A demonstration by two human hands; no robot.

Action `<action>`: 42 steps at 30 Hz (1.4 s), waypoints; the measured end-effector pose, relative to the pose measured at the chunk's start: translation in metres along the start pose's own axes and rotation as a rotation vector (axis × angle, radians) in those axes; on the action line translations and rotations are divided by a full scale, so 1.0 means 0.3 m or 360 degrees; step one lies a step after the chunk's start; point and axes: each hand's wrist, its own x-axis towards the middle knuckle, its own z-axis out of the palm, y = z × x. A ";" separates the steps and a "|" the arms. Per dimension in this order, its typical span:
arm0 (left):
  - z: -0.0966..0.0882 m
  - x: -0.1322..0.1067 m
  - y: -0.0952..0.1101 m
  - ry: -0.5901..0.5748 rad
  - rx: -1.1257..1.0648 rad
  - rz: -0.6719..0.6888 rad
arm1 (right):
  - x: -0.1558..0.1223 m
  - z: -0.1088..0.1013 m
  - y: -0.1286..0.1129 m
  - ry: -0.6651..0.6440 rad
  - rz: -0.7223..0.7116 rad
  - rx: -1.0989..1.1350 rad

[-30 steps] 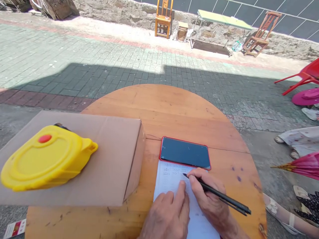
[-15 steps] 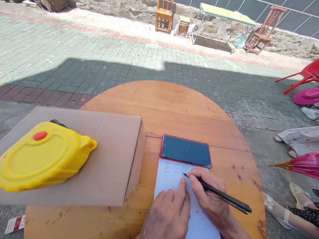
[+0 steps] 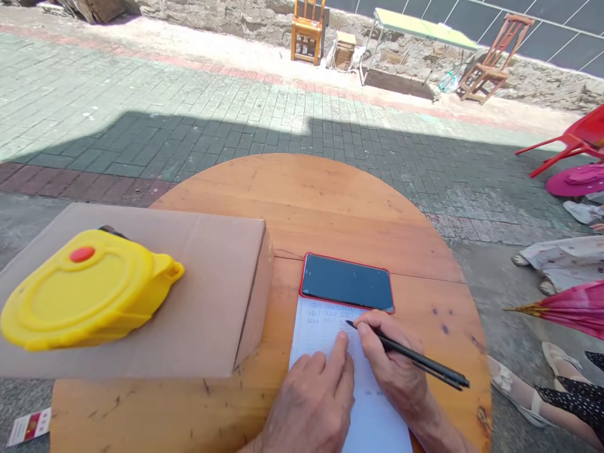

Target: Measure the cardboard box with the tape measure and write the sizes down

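A sheet of white paper with a few handwritten lines near its top lies on the round wooden table. My right hand grips a black pen, its tip at the written lines. Pressed on the paper to the left is my left hand, index finger stretched toward the pen tip and the other fingers partly bent, holding nothing. A phone in a red case covers the paper's top edge, its screen dark.
On the left, a cardboard box bears a yellow tape measure with a red button. People's legs and a pink umbrella are at the right, below a red chair. Wooden chairs and a folding table stand by the far wall.
The view has shifted slightly, so most things sit a little further left. The pen remains in my right hand at the written lines, and my left hand stays on the paper.
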 end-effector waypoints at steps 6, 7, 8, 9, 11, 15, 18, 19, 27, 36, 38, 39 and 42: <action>-0.004 0.007 -0.001 -0.0033 0.0003 0.0015 | 0.000 0.002 -0.004 -0.0001 -0.0021 0.0006; -0.005 0.007 -0.001 -0.0040 0.0001 0.0018 | 0.000 0.003 -0.004 -0.0002 -0.0028 0.0004; -0.005 0.007 -0.001 -0.0042 -0.0003 0.0019 | -0.001 0.004 -0.005 0.0002 -0.0038 0.0004; -0.006 0.007 -0.001 -0.0041 -0.0006 0.0017 | -0.001 0.006 -0.005 0.0005 -0.0049 0.0002; -0.007 0.008 -0.001 -0.0039 -0.0014 0.0011 | 0.000 0.008 -0.005 0.0005 -0.0070 -0.0002; -0.008 0.010 0.000 -0.0039 -0.0018 0.0005 | 0.001 0.003 -0.001 -0.0053 -0.0035 0.0004; -0.008 0.009 0.000 -0.0020 -0.0017 0.0000 | -0.001 -0.003 0.000 -0.0060 0.0039 0.0031; -0.007 0.009 0.000 -0.0021 -0.0019 -0.0002 | -0.002 -0.003 0.000 -0.0057 0.0048 0.0036; -0.008 0.008 -0.002 -0.0042 -0.0030 -0.0013 | -0.007 -0.007 0.003 -0.0090 0.0094 0.0031; -0.013 0.016 0.005 -0.0031 -0.0049 -0.0020 | -0.016 -0.016 0.016 -0.0034 0.0229 0.0085; -0.014 0.018 0.004 -0.0041 -0.0050 -0.0021 | -0.015 -0.014 0.013 -0.0030 0.0214 0.0065; -0.013 0.019 0.004 -0.0043 -0.0050 -0.0019 | -0.015 -0.013 0.011 -0.0027 0.0203 0.0053; -0.013 0.018 0.004 -0.0046 -0.0060 -0.0013 | -0.013 -0.014 0.008 -0.0003 0.0137 0.0030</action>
